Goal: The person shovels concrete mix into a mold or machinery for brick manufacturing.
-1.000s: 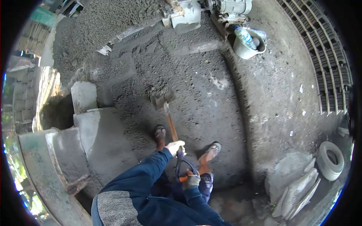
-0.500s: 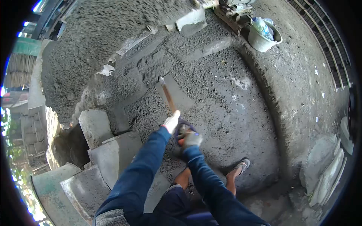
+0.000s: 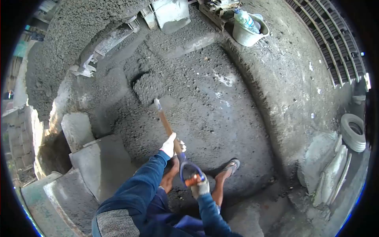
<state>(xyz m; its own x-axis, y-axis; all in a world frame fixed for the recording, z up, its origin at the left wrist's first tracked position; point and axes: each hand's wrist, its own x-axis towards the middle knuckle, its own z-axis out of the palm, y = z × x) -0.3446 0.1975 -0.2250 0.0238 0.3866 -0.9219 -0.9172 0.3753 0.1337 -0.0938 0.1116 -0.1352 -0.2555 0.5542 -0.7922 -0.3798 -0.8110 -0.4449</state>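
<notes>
A shovel (image 3: pixel 165 123) with a wooden shaft reaches forward from my body. My left hand (image 3: pixel 169 145), in a white glove, is wrapped round the shaft partway down. Close to my legs, my right hand (image 3: pixel 200 188), also gloved, grips the orange bar of the blue D-shaped handle (image 3: pixel 182 170). A heap of wet grey mix (image 3: pixel 149 88) lies on the blade and hides most of it. Beyond the blade is more loose grey mix (image 3: pixel 136 57) on the floor.
A large mound of grey mix (image 3: pixel 75 39) stands at upper left. Concrete slabs (image 3: pixel 106 162) border the left, beside a dark hole (image 3: pixel 59 156). A raised ledge (image 3: pixel 272 106) runs along the right, with a bucket (image 3: pixel 248 37) holding bottles. Tyres (image 3: pixel 352 132) and slabs (image 3: pixel 325 173) stand at right.
The shovel's blade has come back toward me, now carrying a heap of mix. My right hand has drawn down toward my legs, and my left hand lower too. The view has shifted right.
</notes>
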